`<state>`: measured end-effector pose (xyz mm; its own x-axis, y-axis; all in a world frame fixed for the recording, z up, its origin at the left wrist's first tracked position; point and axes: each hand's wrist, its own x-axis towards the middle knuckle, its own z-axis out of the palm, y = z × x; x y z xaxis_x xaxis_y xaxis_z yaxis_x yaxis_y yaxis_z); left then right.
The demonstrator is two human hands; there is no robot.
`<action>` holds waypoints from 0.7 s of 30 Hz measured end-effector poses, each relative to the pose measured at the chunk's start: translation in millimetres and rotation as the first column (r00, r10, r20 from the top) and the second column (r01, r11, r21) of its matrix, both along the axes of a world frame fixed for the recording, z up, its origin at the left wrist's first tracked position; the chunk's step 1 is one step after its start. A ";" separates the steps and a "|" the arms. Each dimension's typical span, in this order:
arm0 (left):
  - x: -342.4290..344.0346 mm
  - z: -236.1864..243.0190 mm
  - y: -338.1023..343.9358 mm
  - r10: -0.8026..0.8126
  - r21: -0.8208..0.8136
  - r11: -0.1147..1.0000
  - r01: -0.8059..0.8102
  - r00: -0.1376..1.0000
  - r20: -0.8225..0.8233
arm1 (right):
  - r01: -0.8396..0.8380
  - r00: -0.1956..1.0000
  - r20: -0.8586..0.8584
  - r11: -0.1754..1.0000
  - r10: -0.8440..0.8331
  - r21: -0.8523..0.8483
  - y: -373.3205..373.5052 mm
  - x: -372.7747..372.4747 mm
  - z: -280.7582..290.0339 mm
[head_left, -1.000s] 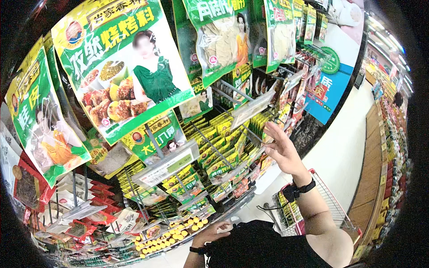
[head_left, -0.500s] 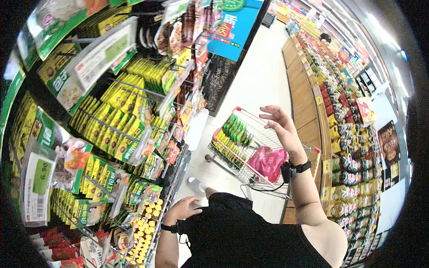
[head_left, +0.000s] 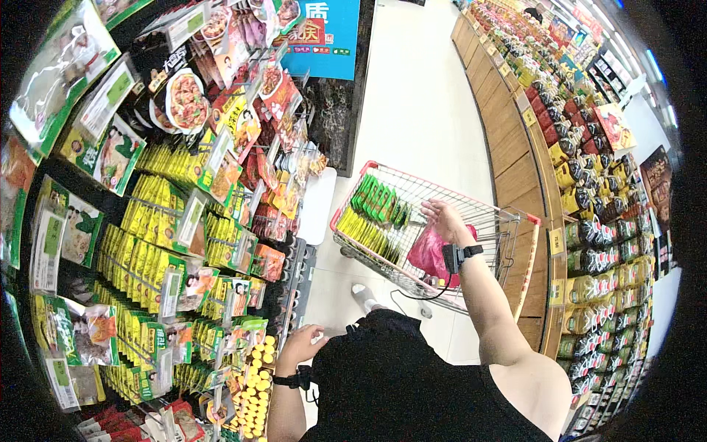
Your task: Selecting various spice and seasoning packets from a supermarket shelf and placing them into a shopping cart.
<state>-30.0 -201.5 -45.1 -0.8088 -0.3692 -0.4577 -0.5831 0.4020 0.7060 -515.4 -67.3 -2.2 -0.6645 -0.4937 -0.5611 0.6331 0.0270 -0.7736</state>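
My right hand point(head_left: 444, 219) hangs over a wire shopping cart point(head_left: 442, 180) with a red rim, its fingers stretched out and nothing seen in them. Just below that hand sits a pink plastic bag point(head_left: 427, 254), partly hidden by my wrist. Beside the bag, green packets point(head_left: 379, 199) and yellow packets point(head_left: 368, 236) lie in rows at the cart's left end. My left hand point(head_left: 300, 345) is low by my side, near the shelf edge, with loosely spread fingers and no object visible in it. Both wrists wear black straps with small devices.
Hanging yellow-green food packets point(head_left: 140, 269) and price tags fill the rack on the left. Small yellow-capped items point(head_left: 258, 383) stand at its lower edge. A wood-sided display point(head_left: 504, 158) with bagged goods point(head_left: 600, 265) runs along the right. A pale floor aisle point(head_left: 412, 96) stretches ahead.
My right hand has come down and slightly left, from above the cart's far side to over the pink bag. The view has shifted, showing more of the cart handle. My left hand stays low.
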 end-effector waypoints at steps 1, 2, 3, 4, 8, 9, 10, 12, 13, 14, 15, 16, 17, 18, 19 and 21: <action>-8.2 -4.1 1.5 0.005 0.006 1.000 -0.005 1.000 0.014 | -0.005 1.000 0.014 1.000 0.005 0.006 -4.0 -9.9 -9.1; -15.8 -4.2 5.0 0.046 0.012 0.999 -0.047 0.999 0.019 | -0.028 0.999 0.020 0.999 0.027 0.033 -4.3 -18.3 -22.6; -24.1 -4.7 10.8 0.088 0.022 0.996 -0.089 0.996 0.022 | -0.051 0.998 0.023 0.997 0.050 0.065 -0.8 -30.2 -38.9; -32.3 -7.7 12.3 0.084 0.037 0.996 -0.083 0.996 -0.012 | -0.031 0.996 0.087 0.997 0.025 0.070 -1.8 -44.8 -62.3; -62.7 7.7 26.6 0.115 0.028 0.993 -0.116 0.993 0.027 | -0.203 0.965 0.190 0.974 0.182 0.097 -12.9 -69.0 -164.6; -67.8 9.0 30.6 0.139 0.048 0.989 -0.141 0.989 0.039 | -0.281 0.942 0.214 0.956 0.259 0.081 -12.6 -70.8 -185.8; -80.8 10.3 32.5 0.101 0.039 0.994 -0.103 0.993 0.056 | -0.337 0.922 0.234 0.938 0.309 0.086 6.9 -88.1 -226.2; -84.9 8.8 38.9 0.142 0.065 0.987 -0.149 0.984 0.109 | -0.427 0.894 0.240 0.883 0.379 0.195 2.5 -78.4 -252.5; -86.7 7.9 41.7 0.158 0.069 0.983 -0.169 0.978 0.135 | -0.444 0.892 0.229 0.851 0.390 0.282 -2.8 -72.7 -265.9; -86.9 9.6 45.8 0.177 0.073 0.979 -0.188 0.974 0.138 | -0.483 0.866 0.259 0.849 0.427 0.215 -1.5 -72.5 -283.6; -89.3 10.6 49.3 0.192 0.081 0.976 -0.203 0.973 0.132 | -0.511 0.843 0.281 0.846 0.459 0.153 1.2 -79.9 -303.4; -94.0 10.1 52.2 0.188 0.091 0.975 -0.204 0.968 0.165 | -0.560 0.824 0.203 0.815 0.529 0.151 12.0 -88.7 -324.3; -108.1 3.5 51.4 0.143 0.142 0.976 -0.163 0.980 0.139 | -0.610 0.615 -0.170 0.601 0.770 0.517 49.3 -120.1 -351.2; -105.5 8.3 53.5 0.171 0.125 0.972 -0.198 0.964 0.203 | -0.582 0.765 0.015 0.682 0.644 0.443 25.2 -99.2 -350.3; -99.4 15.2 58.4 0.216 0.100 0.963 -0.249 0.940 0.265 | -0.543 0.839 0.216 0.744 0.499 0.389 -9.3 -76.2 -335.8; -98.1 16.4 64.8 0.260 0.121 0.942 -0.314 0.907 0.330 | -0.557 0.830 0.212 0.742 0.516 0.374 -21.3 -76.3 -332.5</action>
<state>-128.1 -136.8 -28.7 -0.4902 -0.4600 -0.7403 -0.8525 0.0761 0.5172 -591.7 -88.7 -334.7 -0.2965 -0.4686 -0.8322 0.4828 0.6783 -0.5539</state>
